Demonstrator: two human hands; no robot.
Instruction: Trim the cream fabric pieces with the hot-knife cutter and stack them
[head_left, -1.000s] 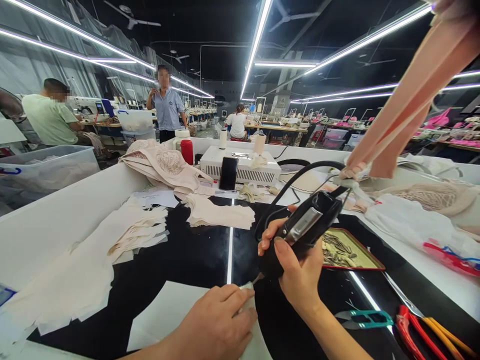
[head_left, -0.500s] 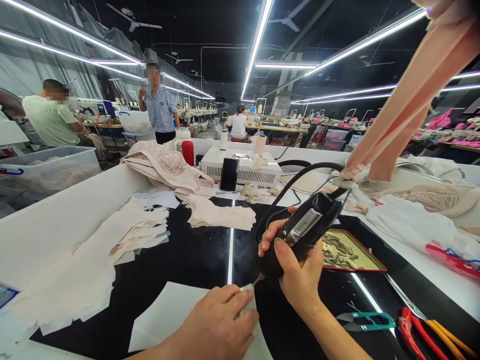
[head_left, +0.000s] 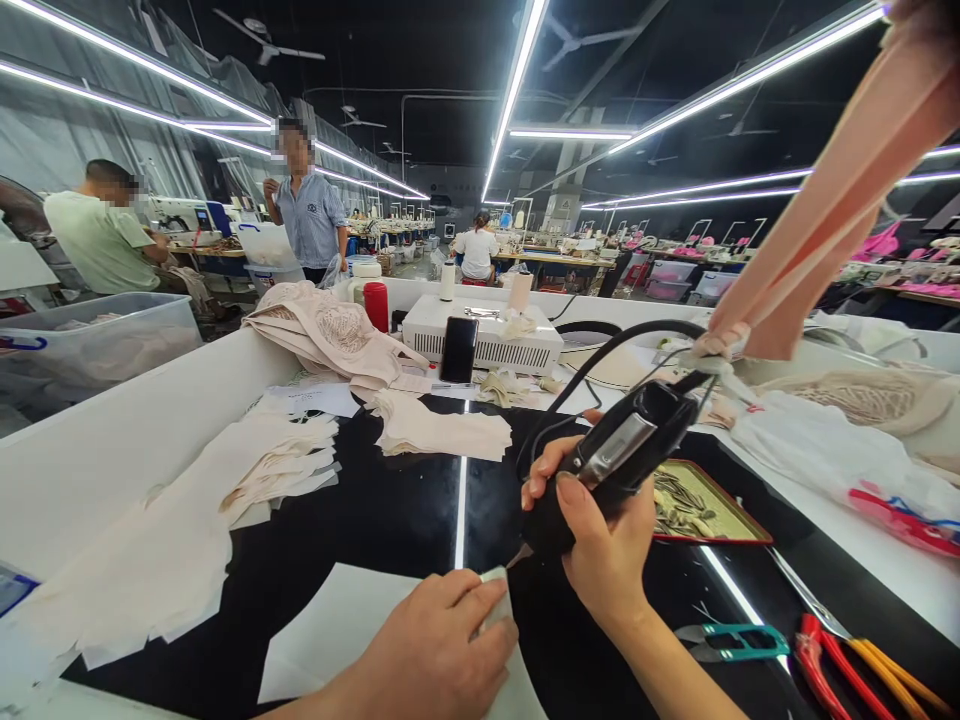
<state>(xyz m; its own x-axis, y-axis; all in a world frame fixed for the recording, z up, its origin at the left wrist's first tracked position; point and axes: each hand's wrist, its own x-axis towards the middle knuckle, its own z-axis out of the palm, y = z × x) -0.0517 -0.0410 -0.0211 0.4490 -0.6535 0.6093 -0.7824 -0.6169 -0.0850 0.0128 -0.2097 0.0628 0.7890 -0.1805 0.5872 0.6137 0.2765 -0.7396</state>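
Observation:
My right hand (head_left: 604, 530) is wrapped round a black handheld tool (head_left: 622, 450) that hangs from a pink fabric strip (head_left: 817, 210) and a black cable. The tool's thin metal tip points down-left, close to my left fingertips. My left hand (head_left: 442, 640) is closed on a small pale piece (head_left: 493, 577), partly hidden by my fingers, over a white sheet (head_left: 322, 625) on the black tabletop (head_left: 397, 520). A stack of pale cut fabric (head_left: 165, 520) lies to the left, and a smaller stack (head_left: 442, 425) is ahead.
A tray (head_left: 712, 505) of seeds, teal snips (head_left: 739, 642) and red-handled scissors (head_left: 814, 660) lie at the right. At the back are a white box (head_left: 517, 345), a phone (head_left: 458, 348) and lacy garments (head_left: 330, 325). People work beyond.
My right hand and the black tool have shifted slightly right, and the fabric strip has swung right. My left hand stays in place. A standing person has moved slightly left.

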